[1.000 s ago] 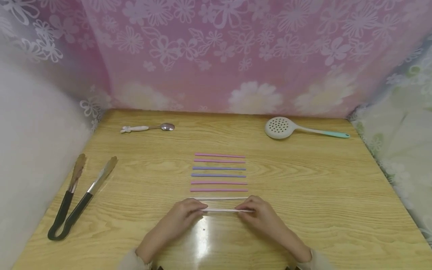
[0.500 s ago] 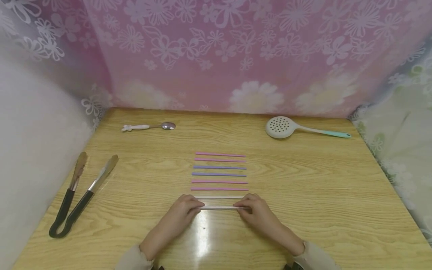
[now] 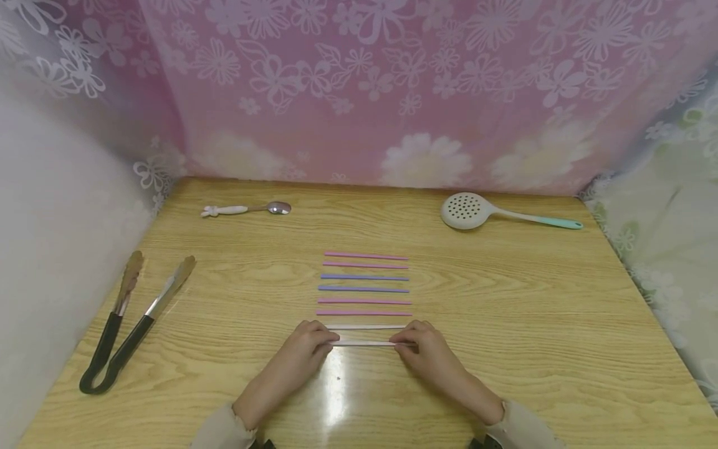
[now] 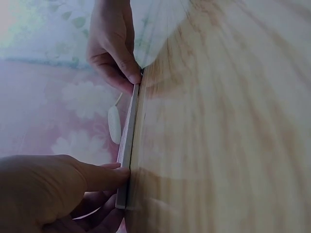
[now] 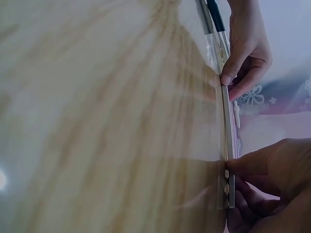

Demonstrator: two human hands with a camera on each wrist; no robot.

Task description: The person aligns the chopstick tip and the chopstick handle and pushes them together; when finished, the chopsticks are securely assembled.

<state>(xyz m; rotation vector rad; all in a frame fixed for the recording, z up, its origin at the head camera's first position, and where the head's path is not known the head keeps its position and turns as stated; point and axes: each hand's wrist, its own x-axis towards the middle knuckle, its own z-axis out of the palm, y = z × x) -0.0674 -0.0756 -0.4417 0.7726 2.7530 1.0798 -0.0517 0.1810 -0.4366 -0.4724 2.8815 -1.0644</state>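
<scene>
In the head view, both hands pinch one white chopstick [image 3: 364, 343] lying flat along the front of a row. My left hand [image 3: 305, 345] holds its left end between thumb and fingers. At the other end, my right hand [image 3: 430, 350] grips it the same way. Just beyond it lies a second white chopstick [image 3: 364, 327], its ends partly hidden by the fingers. Farther back are pink chopsticks [image 3: 364, 313], two blue chopsticks [image 3: 364, 289] and more pink chopsticks [image 3: 366, 266], all roughly parallel. The left wrist view shows the held chopstick [image 4: 127, 145] close along the tabletop.
Black-handled tongs [image 3: 131, 343] lie spread at the left of the wooden table [image 3: 561, 312]. A spoon [image 3: 247, 210] with a white handle is at the back left. A perforated skimmer [image 3: 467, 211] with a green handle end lies back right. Floral cloth [image 3: 348, 93] hangs behind.
The held white chopstick has shifted slightly away from me, narrowing its gap to the other white one. Both hands moved with it and keep their pinch. The view has shifted slightly.
</scene>
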